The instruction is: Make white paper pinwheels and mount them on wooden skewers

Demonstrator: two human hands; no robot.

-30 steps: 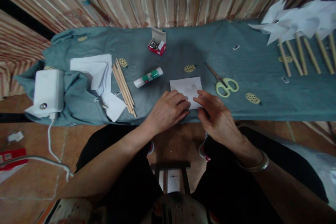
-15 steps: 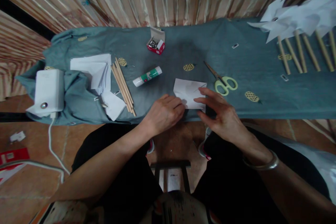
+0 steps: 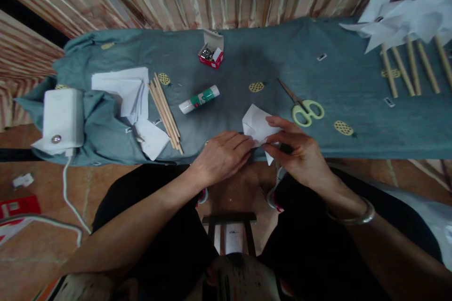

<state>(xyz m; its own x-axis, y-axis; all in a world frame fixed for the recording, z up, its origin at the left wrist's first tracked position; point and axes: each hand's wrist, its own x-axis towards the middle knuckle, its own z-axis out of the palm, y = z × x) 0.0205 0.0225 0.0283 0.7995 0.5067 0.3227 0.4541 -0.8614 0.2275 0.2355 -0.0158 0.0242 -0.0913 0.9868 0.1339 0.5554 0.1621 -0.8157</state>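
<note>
A white piece of paper (image 3: 257, 122), partly folded, is at the near edge of the cloth-covered table, between my two hands. My left hand (image 3: 228, 153) has its fingers closed on the paper's lower left corner. On the right side, my right hand (image 3: 294, 143) pinches the paper between thumb and fingers, and a pointed flap sticks out below them. Scissors (image 3: 303, 107) with pale green handles lie just beyond my right hand. A glue stick (image 3: 199, 99) with a green label rests beyond my left hand.
Wooden sticks (image 3: 164, 113) lie left of the glue stick, beside stacked white paper (image 3: 120, 87). A red box (image 3: 212, 56) of small metal pieces stands at the back. Paper pinwheels (image 3: 399, 23) on sticks lie far right. A white power bank (image 3: 63, 117) with a cable sits far left.
The paper has turned and lifted at its right side, with a flap now hanging below. My right hand's fingers have closed on it. The view has shifted slightly.
</note>
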